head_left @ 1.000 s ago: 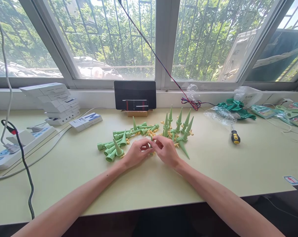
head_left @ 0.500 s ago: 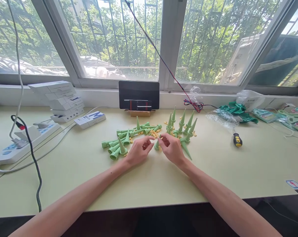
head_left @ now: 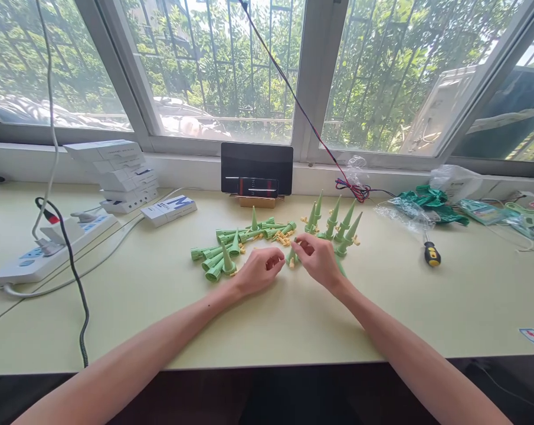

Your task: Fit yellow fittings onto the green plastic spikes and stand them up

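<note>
My right hand (head_left: 316, 257) is closed on the upper part of a green plastic watering spike (head_left: 291, 260), which stands point-up with a small yellow valve at its base. Just left of that spike, my left hand (head_left: 262, 268) has its fingers curled together; what they hold, if anything, is hidden. Several green spikes and tubes (head_left: 213, 262) lie left of my hands, a few cones upright among them. Small yellow valves (head_left: 282, 237) lie in a pile behind my hands. Upright spikes with yellow valves (head_left: 345, 227) stand in a group beyond my right hand.
A black tablet (head_left: 256, 159) leans near the window with a phone (head_left: 258, 188) before it. White boxes (head_left: 125, 177) and a power strip (head_left: 49, 248) are at the left. A screwdriver (head_left: 432, 254) and plastic bags (head_left: 426, 200) lie right. The table's front edge is below my forearms.
The whole view has shifted slightly to the right. My left hand's fingers have drawn closer together and sit lower beside the spike. A yellow valve now shows at the spike's base.
</note>
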{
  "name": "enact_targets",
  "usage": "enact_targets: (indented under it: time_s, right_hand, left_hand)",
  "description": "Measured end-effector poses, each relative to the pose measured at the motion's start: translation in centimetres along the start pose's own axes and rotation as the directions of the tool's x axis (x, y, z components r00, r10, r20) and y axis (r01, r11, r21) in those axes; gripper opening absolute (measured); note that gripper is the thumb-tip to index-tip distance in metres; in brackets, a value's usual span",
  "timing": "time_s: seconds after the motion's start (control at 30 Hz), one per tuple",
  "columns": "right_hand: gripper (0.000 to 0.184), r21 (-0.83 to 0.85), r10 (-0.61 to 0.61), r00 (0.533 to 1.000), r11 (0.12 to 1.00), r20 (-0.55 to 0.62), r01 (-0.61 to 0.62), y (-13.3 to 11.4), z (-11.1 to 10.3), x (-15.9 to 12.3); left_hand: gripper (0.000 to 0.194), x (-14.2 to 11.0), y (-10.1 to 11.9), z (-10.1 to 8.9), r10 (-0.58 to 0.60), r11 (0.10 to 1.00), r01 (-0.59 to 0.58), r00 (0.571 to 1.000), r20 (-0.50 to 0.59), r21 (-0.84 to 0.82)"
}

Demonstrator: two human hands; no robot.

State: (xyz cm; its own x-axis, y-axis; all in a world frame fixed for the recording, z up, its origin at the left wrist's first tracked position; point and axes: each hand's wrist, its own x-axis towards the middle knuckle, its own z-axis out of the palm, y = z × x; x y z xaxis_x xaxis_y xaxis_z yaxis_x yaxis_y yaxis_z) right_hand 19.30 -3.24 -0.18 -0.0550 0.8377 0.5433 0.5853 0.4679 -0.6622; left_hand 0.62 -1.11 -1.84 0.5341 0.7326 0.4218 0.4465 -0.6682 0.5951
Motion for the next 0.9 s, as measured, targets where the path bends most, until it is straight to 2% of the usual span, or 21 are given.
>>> enact_targets:
  time_s: [0.2, 0.4, 0.47, 0.6, 0.73, 0.9]
  right_hand:
    - [0.021, -0.109, -0.023, 1.0, 0.994, 0.01, 0.024, 0.2, -0.3, 0.4]
    - [0.023, -0.116, 0.074, 0.987, 0.992, 0.145, -0.057, -0.8, -1.1, 1.6]
    - [0.019, -0.129, 0.083, 0.977, 0.99, 0.199, -0.058, -1.3, -1.3, 2.0]
    - [0.028, -0.128, 0.058, 0.965, 0.991, 0.256, -0.025, -1.9, -1.3, 2.3]
    - [0.031, -0.097, 0.034, 0.958, 0.995, 0.283, -0.007, -2.4, -1.3, 2.3]
    - [0.031, -0.142, -0.018, 0.957, 0.988, 0.29, 0.062, -4.1, -2.1, 3.5]
  left_hand:
    - [0.02, 0.0, 0.2, 0.0, 0.047, 0.999, -0.046, 0.998, 0.051, -0.022]
    - [0.019, -0.2, 0.5, 0.1, 0.124, 0.992, -0.124, 0.985, 0.121, -0.006]
    - [0.019, -0.2, 0.5, 0.1, 0.141, 0.99, -0.143, 0.982, 0.127, 0.006]
    - [0.02, -0.2, 0.4, 0.2, 0.156, 0.986, -0.162, 0.977, 0.144, 0.031]
    - [0.021, -0.3, 0.5, 0.3, 0.16, 0.983, -0.172, 0.973, 0.166, 0.06]
    - [0.024, -0.4, 0.8, 0.2, 0.143, 0.985, -0.158, 0.974, 0.176, 0.074]
